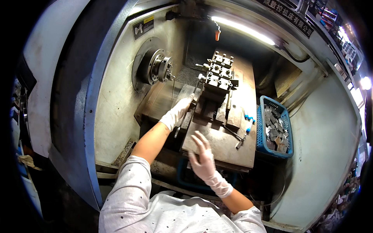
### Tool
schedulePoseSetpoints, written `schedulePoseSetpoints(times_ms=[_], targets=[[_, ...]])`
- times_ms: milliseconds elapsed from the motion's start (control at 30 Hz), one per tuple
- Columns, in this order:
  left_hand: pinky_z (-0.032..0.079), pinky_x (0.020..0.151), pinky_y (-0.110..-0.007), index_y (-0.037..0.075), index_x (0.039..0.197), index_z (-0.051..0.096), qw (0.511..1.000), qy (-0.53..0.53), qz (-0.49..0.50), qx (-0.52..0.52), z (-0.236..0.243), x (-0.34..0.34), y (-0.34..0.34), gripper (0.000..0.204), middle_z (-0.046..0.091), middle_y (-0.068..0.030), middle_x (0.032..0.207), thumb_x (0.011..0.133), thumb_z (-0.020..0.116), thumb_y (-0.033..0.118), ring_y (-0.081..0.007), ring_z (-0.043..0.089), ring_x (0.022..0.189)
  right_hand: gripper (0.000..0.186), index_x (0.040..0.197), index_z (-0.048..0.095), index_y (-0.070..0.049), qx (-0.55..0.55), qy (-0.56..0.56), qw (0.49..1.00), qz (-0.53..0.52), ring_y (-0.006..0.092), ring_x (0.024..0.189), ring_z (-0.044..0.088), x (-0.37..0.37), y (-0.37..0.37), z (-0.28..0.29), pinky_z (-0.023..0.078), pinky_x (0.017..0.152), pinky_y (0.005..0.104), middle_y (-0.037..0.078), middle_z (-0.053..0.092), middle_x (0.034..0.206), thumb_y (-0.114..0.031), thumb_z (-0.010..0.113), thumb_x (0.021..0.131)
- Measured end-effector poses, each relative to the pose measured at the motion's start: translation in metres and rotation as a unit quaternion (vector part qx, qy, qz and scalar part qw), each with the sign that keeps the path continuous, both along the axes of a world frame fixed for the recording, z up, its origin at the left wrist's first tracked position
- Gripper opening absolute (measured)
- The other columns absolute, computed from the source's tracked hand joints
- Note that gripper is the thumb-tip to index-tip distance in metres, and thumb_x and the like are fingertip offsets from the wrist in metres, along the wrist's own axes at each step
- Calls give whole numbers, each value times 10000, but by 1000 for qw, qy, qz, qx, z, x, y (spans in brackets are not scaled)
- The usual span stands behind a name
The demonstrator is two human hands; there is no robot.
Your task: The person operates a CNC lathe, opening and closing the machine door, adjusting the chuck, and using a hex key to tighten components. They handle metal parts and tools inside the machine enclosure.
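My left hand, in a white glove, is closed around a long metal bar wrench. The bar slants up to the side of the tool block, which carries several bolts, and its lower end shows below my hand. My right hand, gloved too, hovers over the near end of the metal machine table; its fingers are spread, slightly blurred, with nothing in them. Left of the block is the round spindle chuck, with a thin bent rod hanging from its front.
A blue plastic basket full of flat metal pieces stands at the right. On the table lie a T-shaped wrench and a blue-and-white tool. Machine walls enclose both sides, and a lamp tube glows above.
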State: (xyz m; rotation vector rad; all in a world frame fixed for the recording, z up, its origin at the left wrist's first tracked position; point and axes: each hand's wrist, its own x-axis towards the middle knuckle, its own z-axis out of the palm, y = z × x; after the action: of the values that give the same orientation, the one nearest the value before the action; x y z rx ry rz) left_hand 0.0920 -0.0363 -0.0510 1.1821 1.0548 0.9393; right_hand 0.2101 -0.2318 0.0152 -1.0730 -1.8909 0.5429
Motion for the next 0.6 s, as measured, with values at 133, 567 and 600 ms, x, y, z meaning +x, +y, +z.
schedulePoseSetpoints(times_ms=[133,567,600], targets=[[324,488,-184,105,814,498,995,-57,-17,-76,9,-6,-37,395,448,38,582,798,261,421,-49,382,517,386,1028,395,-28,76,-152,980,-106,295,1017,332,64,-7,-13,282,843,347,159,346,1095,-26,480,651],[322,509,-201,-25,868,486,995,62,83,13,-41,-3,-66,468,486,-35,628,774,350,413,-90,406,535,345,990,421,-25,156,-229,935,-220,291,1012,329,106,-5,-53,246,867,384,138,365,1069,-56,485,653],[321,510,-205,-27,878,485,992,64,103,41,-49,-3,-62,476,484,-36,630,774,348,417,-91,399,534,337,980,426,-29,165,-229,933,-226,290,1008,332,104,-7,-53,248,866,388,132,373,1059,-56,484,649]])
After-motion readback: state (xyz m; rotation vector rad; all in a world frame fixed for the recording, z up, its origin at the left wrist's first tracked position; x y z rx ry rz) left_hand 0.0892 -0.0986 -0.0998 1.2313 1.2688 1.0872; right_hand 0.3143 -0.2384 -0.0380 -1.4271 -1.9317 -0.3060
